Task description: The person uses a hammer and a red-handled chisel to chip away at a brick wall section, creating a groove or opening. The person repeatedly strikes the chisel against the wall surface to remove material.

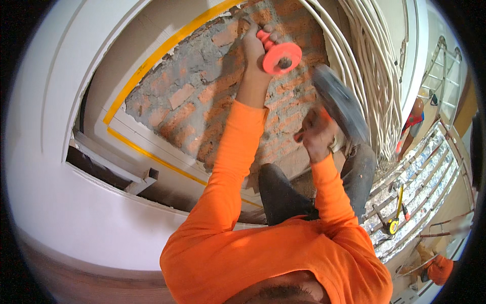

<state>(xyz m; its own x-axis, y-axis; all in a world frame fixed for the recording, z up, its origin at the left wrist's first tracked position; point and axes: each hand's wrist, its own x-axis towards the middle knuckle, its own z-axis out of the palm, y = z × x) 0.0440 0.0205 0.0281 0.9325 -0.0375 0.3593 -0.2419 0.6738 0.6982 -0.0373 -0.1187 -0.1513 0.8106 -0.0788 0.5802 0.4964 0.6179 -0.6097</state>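
Note:
My left hand (253,44) is closed round the red grip of a chisel (276,54). A round red guard spreads above that hand, and the chisel's dark struck end pokes out of its middle. Its tip is hidden against the rough brick wall (174,104), where the surface is broken away to bare brick and mortar. Lower and to the right, my right hand (319,133) grips a hammer (340,101). The hammer's big dark head is smeared by motion and is apart from the chisel. Both my forearms are in orange sleeves.
Yellow tape (132,83) edges the broken area. White cables (377,71) hang beside it at right. A metal tube (114,164) lies in a gap at lower left. A tape measure (393,225) rests on foil-covered slats (420,197). Other people (415,119) and a ladder (443,76) are farther right.

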